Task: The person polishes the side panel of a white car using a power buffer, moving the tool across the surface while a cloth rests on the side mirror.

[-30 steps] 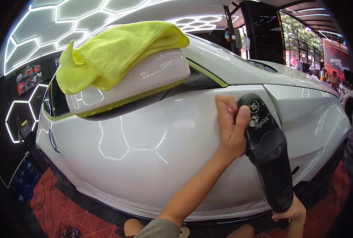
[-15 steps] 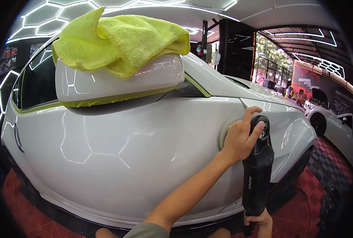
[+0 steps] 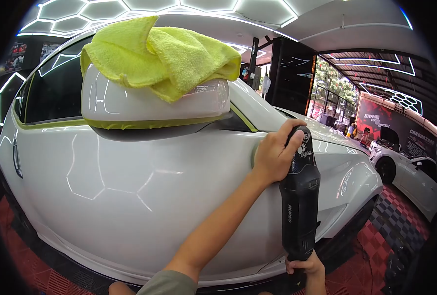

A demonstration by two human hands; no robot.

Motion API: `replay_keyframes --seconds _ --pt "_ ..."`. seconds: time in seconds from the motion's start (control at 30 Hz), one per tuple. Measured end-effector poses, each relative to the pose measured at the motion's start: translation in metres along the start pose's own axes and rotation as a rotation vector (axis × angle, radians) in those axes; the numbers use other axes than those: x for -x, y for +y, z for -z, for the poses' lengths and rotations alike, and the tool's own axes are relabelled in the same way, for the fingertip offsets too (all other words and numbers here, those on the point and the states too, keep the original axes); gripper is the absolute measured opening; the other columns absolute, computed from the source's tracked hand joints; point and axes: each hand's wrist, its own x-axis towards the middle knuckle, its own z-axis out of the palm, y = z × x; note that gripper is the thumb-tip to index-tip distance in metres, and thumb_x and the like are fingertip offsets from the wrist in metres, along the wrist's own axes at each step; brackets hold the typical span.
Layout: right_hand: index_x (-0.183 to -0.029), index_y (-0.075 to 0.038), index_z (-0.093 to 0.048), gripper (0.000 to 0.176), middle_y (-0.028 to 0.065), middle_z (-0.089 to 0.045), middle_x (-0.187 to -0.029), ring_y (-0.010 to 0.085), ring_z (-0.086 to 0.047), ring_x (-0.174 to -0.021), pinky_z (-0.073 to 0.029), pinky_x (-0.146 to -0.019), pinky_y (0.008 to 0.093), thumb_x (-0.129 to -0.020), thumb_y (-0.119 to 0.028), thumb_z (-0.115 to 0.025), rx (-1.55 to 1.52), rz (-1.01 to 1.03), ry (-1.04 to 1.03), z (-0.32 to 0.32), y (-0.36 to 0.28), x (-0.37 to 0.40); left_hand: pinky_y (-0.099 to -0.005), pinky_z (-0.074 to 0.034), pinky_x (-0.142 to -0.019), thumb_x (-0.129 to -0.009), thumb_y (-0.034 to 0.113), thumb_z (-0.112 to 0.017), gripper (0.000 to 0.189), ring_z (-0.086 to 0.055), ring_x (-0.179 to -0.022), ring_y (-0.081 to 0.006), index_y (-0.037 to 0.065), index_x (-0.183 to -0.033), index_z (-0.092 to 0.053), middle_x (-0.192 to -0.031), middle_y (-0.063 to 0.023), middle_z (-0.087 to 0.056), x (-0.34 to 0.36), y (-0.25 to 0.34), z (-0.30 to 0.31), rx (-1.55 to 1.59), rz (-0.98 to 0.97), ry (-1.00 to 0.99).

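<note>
Left hand (image 3: 273, 156) clasps the head of a polisher (image 3: 299, 206), right hand (image 3: 304, 265) wraps its tail, pad against the door's (image 3: 145, 196) front edge below the mirror (image 3: 149, 105); polishing seems midway.

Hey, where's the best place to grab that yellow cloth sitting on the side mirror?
Probably pinch the bunched fold on top of the cloth, coming from above. It lies loosely draped over the mirror, and its raised folds look easy to pinch.

Hexagonal ceiling lights (image 3: 179, 6) are glowing overhead. Red floor tiles (image 3: 393, 236) are showing below, and another white car (image 3: 417, 172) is standing far right.
</note>
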Motion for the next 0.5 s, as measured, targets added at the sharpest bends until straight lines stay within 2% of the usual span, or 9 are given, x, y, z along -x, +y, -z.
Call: replay_keyframes --seconds 0.07,0.17,0.23,0.27,0.33,0.37,0.4,0.47,0.5 --pt "-0.107 0.009 -0.053 0.044 0.0118 -0.06 -0.066 0.0204 -0.061 -0.055 -0.05 -0.053 0.0319 -0.067 0.007 -0.073 0.023 -0.004 -0.002 -0.018 -0.005 -0.009 -0.0255 -0.047 -0.07 -0.097 0.026 -0.046 0.032 -0.061 -0.077 -0.0105 0.002 -0.114 -0.059 -0.083 -0.0053 -0.066 -0.003 -0.003 0.017 0.052 -0.019 -0.01" --pt "-0.109 0.006 -0.053 0.045 0.0098 -0.061 -0.069 0.0184 -0.063 -0.057 -0.051 -0.054 0.0306 -0.069 0.007 -0.074 0.069 -0.023 -0.014 -0.041 -0.013 -0.019 -0.0309 -0.048 -0.067 -0.097 0.03 -0.047 0.031 -0.065 -0.069 -0.0185 0.007 -0.113 -0.061 -0.075 -0.0104 -0.066 0.001 0.006 0.039 0.129 -0.045 0.036" --pt "-0.109 0.003 -0.053 0.044 0.0078 -0.061 -0.07 0.0172 -0.064 -0.058 -0.051 -0.055 0.0292 -0.071 0.005 -0.075 0.08 -0.044 -0.054 -0.045 -0.009 -0.021 -0.0264 -0.049 -0.068 -0.097 0.026 -0.047 0.029 -0.063 -0.073 -0.01 0.006 -0.113 -0.061 -0.077 -0.0067 -0.068 0.007 0.011 0.046 0.24 -0.011 0.078" --pt "-0.109 0.003 -0.053 0.044 0.0078 -0.061 -0.07 0.0172 -0.064 -0.058 -0.051 -0.055 0.0292 -0.071 0.005 -0.075 0.081 -0.039 -0.035 -0.042 -0.009 -0.02 -0.0264 -0.049 -0.068 -0.097 0.026 -0.047 0.029 -0.063 -0.073 -0.01 0.006 -0.113 -0.061 -0.077 -0.0067 -0.068 0.007 0.01 0.044 0.256 -0.012 0.067" --pt "-0.108 0.004 -0.052 0.044 0.0079 -0.061 -0.071 0.0169 -0.063 -0.058 -0.051 -0.055 0.0295 -0.071 0.006 -0.075 0.125 -0.046 -0.029 -0.039 -0.007 -0.019 -0.0254 -0.049 -0.07 -0.097 0.025 -0.046 0.028 -0.063 -0.076 -0.0072 0.006 -0.113 -0.061 -0.079 -0.0041 -0.069 0.007 0.008 0.04 0.252 -0.033 0.053" --pt "-0.108 0.004 -0.052 0.044 0.0079 -0.061 -0.071 0.0169 -0.063 -0.058 -0.051 -0.055 0.0295 -0.071 0.006 -0.075 0.121 -0.049 -0.022 -0.033 -0.003 -0.018 -0.0283 -0.049 -0.069 -0.097 0.028 -0.047 0.03 -0.065 -0.072 -0.0131 0.007 -0.114 -0.061 -0.077 -0.0081 -0.068 0.005 0.006 0.034 0.21 -0.013 0.034" --pt "-0.108 0.004 -0.052 0.044 0.0084 -0.062 -0.071 0.0176 -0.063 -0.058 -0.051 -0.054 0.0302 -0.07 0.007 -0.074 0.091 -0.038 -0.028 -0.024 0.003 -0.014 -0.0283 -0.049 -0.069 -0.097 0.028 -0.047 0.03 -0.065 -0.072 -0.0131 0.007 -0.114 -0.061 -0.077 -0.0081 -0.068 0.003 0.004 0.028 0.208 -0.008 0.036" --pt "-0.108 0.005 -0.052 0.045 0.009 -0.062 -0.071 0.0183 -0.063 -0.058 -0.051 -0.054 0.0309 -0.07 0.008 -0.074 0.064 -0.034 -0.056 -0.013 0.009 -0.009 -0.0243 -0.048 -0.072 -0.098 0.023 -0.045 0.031 -0.061 -0.081 -0.0086 0.002 -0.115 -0.059 -0.089 -0.0046 -0.066 -0.001 0.0 0.018 0.065 0.01 -0.052" --pt "-0.11 0.006 -0.051 0.046 0.0103 -0.062 -0.071 0.0193 -0.063 -0.058 -0.051 -0.055 0.0313 -0.07 0.009 -0.073 0.029 -0.006 -0.038 -0.012 0.01 -0.006 -0.026 -0.048 -0.071 -0.098 0.024 -0.045 0.031 -0.062 -0.08 -0.01 0.003 -0.115 -0.059 -0.085 -0.0058 -0.066 -0.001 -0.001 0.013 0.032 0.029 -0.063"
